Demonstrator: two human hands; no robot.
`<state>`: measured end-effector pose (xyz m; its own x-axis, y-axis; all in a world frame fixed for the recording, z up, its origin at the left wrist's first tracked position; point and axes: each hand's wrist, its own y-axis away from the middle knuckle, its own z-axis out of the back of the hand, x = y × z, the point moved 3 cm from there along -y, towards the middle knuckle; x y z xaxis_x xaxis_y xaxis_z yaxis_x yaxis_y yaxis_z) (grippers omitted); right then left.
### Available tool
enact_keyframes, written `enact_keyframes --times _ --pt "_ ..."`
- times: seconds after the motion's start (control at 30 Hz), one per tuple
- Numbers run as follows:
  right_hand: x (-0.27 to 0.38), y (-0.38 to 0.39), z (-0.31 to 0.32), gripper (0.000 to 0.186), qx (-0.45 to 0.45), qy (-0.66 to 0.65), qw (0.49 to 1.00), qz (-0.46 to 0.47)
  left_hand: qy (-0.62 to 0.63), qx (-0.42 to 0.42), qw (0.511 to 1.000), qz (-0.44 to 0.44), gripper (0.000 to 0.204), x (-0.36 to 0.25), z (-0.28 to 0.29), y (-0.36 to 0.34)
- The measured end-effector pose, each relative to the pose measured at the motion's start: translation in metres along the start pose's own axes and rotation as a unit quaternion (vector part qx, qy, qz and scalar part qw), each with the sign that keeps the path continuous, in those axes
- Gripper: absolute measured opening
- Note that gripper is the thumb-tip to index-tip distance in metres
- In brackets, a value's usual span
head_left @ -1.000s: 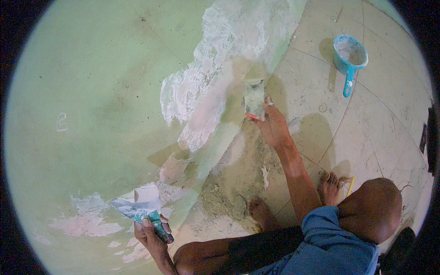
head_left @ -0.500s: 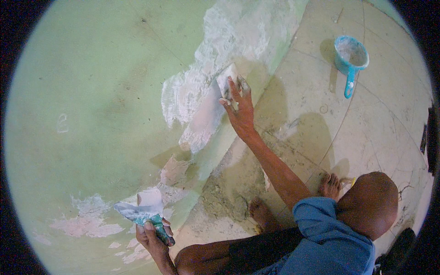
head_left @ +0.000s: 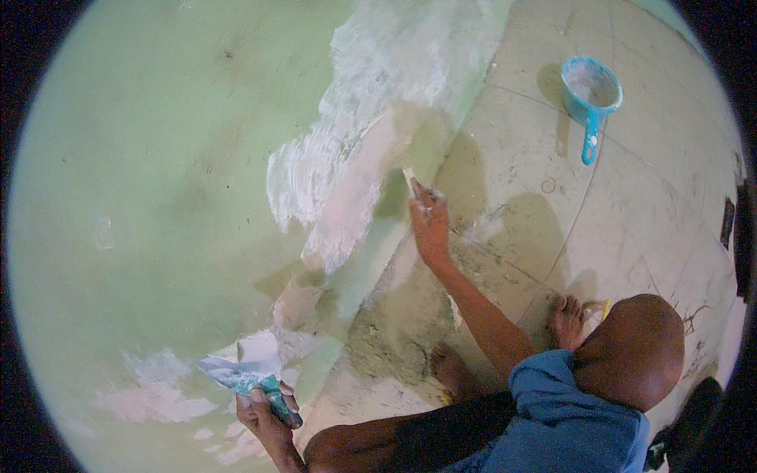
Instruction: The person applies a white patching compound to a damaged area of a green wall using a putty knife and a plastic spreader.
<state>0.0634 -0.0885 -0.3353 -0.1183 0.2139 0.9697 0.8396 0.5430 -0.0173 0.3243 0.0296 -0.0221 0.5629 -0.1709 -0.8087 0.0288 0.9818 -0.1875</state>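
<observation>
My left hand [head_left: 266,419] grips the teal handle of a wide putty knife [head_left: 251,364]; white filler lies on its blade. In my right hand [head_left: 430,225] a pale flat scraper [head_left: 408,181] shows nearly edge-on, its grip partly hidden by my fingers. That hand is just off the lower edge of a white filler patch [head_left: 315,169] on the green wall [head_left: 173,181]. A smoother, pinkish band [head_left: 347,213] runs along the patch's lower side, near the scraper. Whether the scraper touches the wall, I cannot tell.
A blue dipper [head_left: 591,83] with whitish paste inside stands on the beige tiled floor [head_left: 654,205] at the upper right. Smaller filler patches [head_left: 154,394] mark the wall at the lower left. My bare foot [head_left: 568,319] rests on the dusty floor beside the wall.
My right hand has drawn down and away from the filler patch, turning the scraper from nearly flat to edge-on. More of the pinkish band now shows. My left hand has barely moved.
</observation>
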Motion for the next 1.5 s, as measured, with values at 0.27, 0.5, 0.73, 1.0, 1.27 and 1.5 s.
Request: enact_keyframes --times 0.27,0.5,0.73,1.0,1.27,1.5 --pt "0.036 -0.061 0.041 0.033 0.009 -0.033 0.992 -0.122 0.003 0.002 1.000 0.018 0.034 0.005 0.005 0.001" --pt "0.065 -0.085 0.035 0.039 -0.050 0.072 0.996 0.003 0.009 0.030 0.999 0.017 0.033 0.005 0.006 -0.001" --pt "0.074 -0.084 0.000 0.045 -0.103 0.149 0.981 0.073 0.002 0.012 1.000 0.023 0.031 0.005 0.007 0.002" --pt "0.112 -0.050 -0.025 0.058 -0.074 0.194 0.968 0.141 -0.007 0.024 1.000 0.005 0.036 0.012 0.013 -0.001" --pt "0.146 0.009 -0.052 0.080 -0.003 0.242 0.941 0.237 -0.005 0.032 0.999 0.018 0.035 0.006 0.006 -0.001" --pt "0.129 0.016 -0.032 0.065 0.023 0.248 0.942 0.225 -0.013 0.025 1.000 0.013 0.032 -0.001 0.005 -0.001"
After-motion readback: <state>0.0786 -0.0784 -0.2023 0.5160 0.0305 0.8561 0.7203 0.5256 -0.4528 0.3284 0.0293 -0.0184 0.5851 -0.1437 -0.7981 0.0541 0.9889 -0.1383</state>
